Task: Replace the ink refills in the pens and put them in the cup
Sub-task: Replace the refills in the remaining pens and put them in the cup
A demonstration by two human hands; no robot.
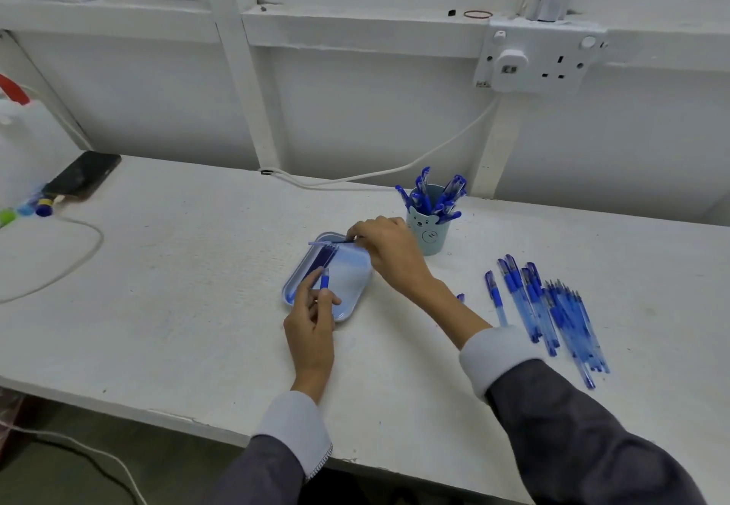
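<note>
A light blue tray (349, 287) lies on the white table with several dark ink refills (322, 261) along its left side. My right hand (385, 247) pinches one thin refill (330, 243) over the tray's far end. My left hand (312, 321) holds a blue pen barrel (324, 278) above the tray's near part. A pale blue cup (428, 234) with a bear face stands just right of my right hand, holding several blue pens (434, 194). A pile of several blue pens (553, 311) lies on the table to the right.
A small blue pen part (460, 298) lies by my right wrist. A black phone (83, 174) and a white cable (75, 259) are at the far left, next to small coloured bottles (29, 208). A wall socket (533, 62) hangs above the cup.
</note>
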